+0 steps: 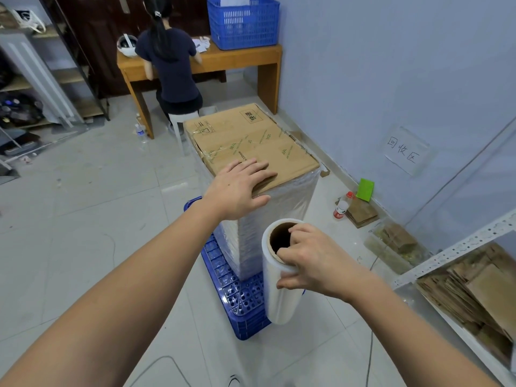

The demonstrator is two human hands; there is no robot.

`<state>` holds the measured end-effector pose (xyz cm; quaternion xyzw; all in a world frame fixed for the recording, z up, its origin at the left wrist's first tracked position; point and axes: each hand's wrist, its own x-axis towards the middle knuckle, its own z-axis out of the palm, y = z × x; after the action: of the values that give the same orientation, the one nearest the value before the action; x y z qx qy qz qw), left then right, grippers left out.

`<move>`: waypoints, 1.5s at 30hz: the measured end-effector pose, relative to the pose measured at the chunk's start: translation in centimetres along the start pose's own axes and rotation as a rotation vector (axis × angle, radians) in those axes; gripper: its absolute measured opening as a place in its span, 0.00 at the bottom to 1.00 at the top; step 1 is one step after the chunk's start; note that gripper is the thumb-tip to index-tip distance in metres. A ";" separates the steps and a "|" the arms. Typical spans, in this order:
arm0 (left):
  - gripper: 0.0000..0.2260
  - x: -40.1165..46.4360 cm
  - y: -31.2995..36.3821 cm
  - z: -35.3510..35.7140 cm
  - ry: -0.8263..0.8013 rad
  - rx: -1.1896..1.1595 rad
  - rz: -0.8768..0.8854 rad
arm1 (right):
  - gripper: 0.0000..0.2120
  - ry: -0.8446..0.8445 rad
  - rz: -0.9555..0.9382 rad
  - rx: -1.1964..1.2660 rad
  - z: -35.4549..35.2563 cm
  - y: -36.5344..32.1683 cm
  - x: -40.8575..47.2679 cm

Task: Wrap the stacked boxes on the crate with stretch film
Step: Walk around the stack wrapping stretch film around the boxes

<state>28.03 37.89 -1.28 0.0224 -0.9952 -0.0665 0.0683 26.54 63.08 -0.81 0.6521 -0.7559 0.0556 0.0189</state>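
Left hand [240, 188] flat, open on top box [251, 141]; right hand [310, 261] gripping film roll [276, 291] top, just right of wrapped stack [273, 219]

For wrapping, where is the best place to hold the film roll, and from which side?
Probably by the open cardboard core at the top end, from above. The film roll stands upright beside the boxes, and the right hand already grips it there, fingers hooked into the hollow core, leaving the film surface free.

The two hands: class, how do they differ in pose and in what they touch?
The left hand lies flat, fingers spread, on the top cardboard box; the right hand curls around the upright stretch film roll, fingers hooked into its core. Both are bare.
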 end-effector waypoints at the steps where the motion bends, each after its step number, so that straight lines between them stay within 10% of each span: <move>1: 0.28 0.0 0.0 0.0 0.002 0.002 0.000 | 0.21 -0.003 0.028 -0.011 -0.1 0.1 -0.1; 17: 0.28 -0.2 0.2 -0.1 0.017 -0.017 -0.019 | 0.15 0.008 0.208 -0.131 0.2 -2.3 -2.6; 24: 0.28 -0.3 0.1 -0.1 0.020 -0.016 -0.011 | 0.27 0.128 0.308 -0.136 0.4 -3.7 -1.2; 32: 0.27 0.1 -0.5 0.4 0.077 -0.075 0.010 | 0.17 -0.102 0.664 -0.161 -0.2 -6.6 0.3; 45: 0.42 0.4 -3.9 -1.6 -0.152 0.031 0.402 | 0.27 0.170 0.941 -0.329 2.5 -7.5 5.3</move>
<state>28.02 33.78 -0.20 -0.1807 -0.9828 -0.0377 0.0047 33.25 56.50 -2.31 0.2222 -0.9625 -0.0091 0.1557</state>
